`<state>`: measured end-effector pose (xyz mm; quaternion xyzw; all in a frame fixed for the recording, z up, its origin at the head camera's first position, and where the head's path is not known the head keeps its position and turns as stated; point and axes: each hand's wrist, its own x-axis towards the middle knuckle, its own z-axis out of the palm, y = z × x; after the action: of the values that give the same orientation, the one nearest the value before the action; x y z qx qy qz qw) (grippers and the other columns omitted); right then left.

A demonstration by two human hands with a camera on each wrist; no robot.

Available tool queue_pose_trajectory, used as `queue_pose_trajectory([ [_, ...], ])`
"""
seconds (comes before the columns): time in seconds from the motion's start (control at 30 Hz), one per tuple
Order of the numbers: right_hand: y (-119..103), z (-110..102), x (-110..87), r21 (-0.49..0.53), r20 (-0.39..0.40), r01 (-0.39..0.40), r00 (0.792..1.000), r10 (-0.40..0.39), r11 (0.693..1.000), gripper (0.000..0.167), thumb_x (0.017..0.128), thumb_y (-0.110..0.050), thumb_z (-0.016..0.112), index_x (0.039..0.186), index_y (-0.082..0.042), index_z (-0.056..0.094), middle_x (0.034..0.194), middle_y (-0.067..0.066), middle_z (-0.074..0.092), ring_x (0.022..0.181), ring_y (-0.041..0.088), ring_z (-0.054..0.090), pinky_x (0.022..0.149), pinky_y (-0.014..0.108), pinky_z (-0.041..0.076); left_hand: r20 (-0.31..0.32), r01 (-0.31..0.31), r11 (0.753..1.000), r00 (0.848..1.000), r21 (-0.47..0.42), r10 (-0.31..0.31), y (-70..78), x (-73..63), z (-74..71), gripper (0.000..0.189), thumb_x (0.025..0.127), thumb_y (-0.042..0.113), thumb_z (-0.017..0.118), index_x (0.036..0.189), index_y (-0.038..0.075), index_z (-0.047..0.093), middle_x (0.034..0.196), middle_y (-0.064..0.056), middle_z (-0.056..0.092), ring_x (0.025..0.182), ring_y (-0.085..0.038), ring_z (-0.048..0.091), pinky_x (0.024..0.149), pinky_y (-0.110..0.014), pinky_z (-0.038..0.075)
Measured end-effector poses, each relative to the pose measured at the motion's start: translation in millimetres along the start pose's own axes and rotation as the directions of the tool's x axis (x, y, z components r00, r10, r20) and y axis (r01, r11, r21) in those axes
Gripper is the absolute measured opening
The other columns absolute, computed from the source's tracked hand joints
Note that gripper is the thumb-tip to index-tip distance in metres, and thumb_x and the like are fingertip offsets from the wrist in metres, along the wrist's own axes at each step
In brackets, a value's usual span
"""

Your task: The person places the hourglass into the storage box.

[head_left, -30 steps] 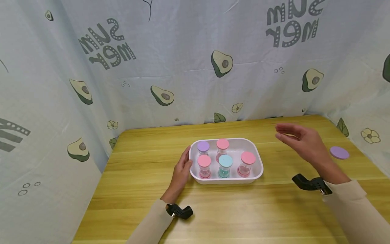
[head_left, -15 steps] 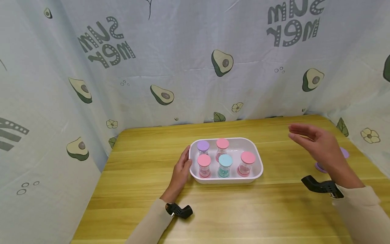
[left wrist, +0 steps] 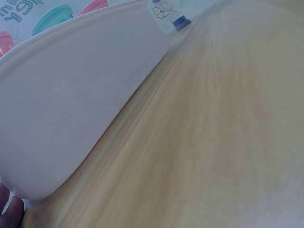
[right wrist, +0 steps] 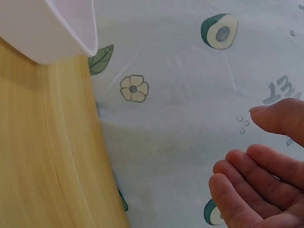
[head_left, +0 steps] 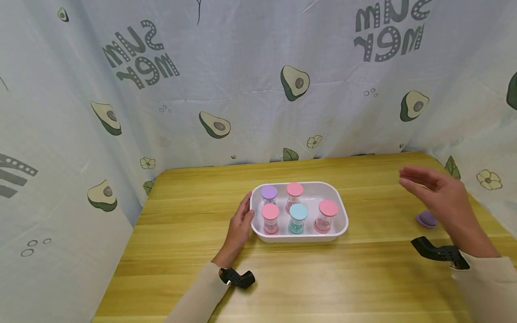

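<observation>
A white tray (head_left: 300,239) on the wooden table holds several small sand timers. One has purple caps (head_left: 269,192), one blue caps (head_left: 298,211), and three pink caps (head_left: 328,207). My left hand (head_left: 238,229) rests against the tray's left end, fingers extended along the outer wall and thumb at the near corner. At the right, my right hand (head_left: 442,197) is raised above the table with nothing in it, its fingers nearly straight and thumb apart from them. Below it stands another purple sand timer (head_left: 426,219), its upper part hidden behind the hand.
The wooden table (head_left: 194,211) reaches back to a pale curtain (head_left: 250,89) printed with avocados and flowers. A black wrist strap with a camera mount sits on each forearm (head_left: 440,253).
My right hand has moved right, from beside the tray to over the standing purple timer, and now covers its top cap. The left hand and the tray have stayed in place.
</observation>
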<state>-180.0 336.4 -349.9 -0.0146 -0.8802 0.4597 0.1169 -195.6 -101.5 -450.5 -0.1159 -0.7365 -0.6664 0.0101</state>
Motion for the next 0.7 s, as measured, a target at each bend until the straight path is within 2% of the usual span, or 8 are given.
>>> queue_pose_trajectory([
  [0.47, 15, -13, -5.4, 0.055, -0.100, -0.001, 0.995, 0.007, 0.998, 0.049, 0.091, -0.025, 0.067, 0.137, -0.013, 0.055, 0.114, -0.024, 0.060, 0.096, -0.016, 0.055, 0.072, -0.002, 0.041, 0.007, 0.013, 1.000, 1.000, 0.003, -0.013, 0.8, 0.6, -0.5, 0.052, 0.103, 0.007, 0.040, 0.153, 0.007, 0.026, 0.155, -0.009, 0.030, 0.141, -0.019, 0.030, 0.111, -0.030, 0.030],
  [0.7, 24, -20, -9.9, 0.098, -0.121, -0.013, 0.992, 0.025, 0.995, 0.045, 0.092, -0.021, 0.066, 0.136, -0.014, 0.056, 0.111, -0.026, 0.059, 0.094, -0.018, 0.055, 0.069, 0.001, 0.044, 0.002, 0.021, 1.000, 1.000, 0.003, -0.021, 1.8, -0.4, 0.4, 0.051, 0.103, 0.007, 0.040, 0.152, 0.008, 0.027, 0.155, -0.009, 0.030, 0.141, -0.019, 0.030, 0.110, -0.031, 0.031],
])
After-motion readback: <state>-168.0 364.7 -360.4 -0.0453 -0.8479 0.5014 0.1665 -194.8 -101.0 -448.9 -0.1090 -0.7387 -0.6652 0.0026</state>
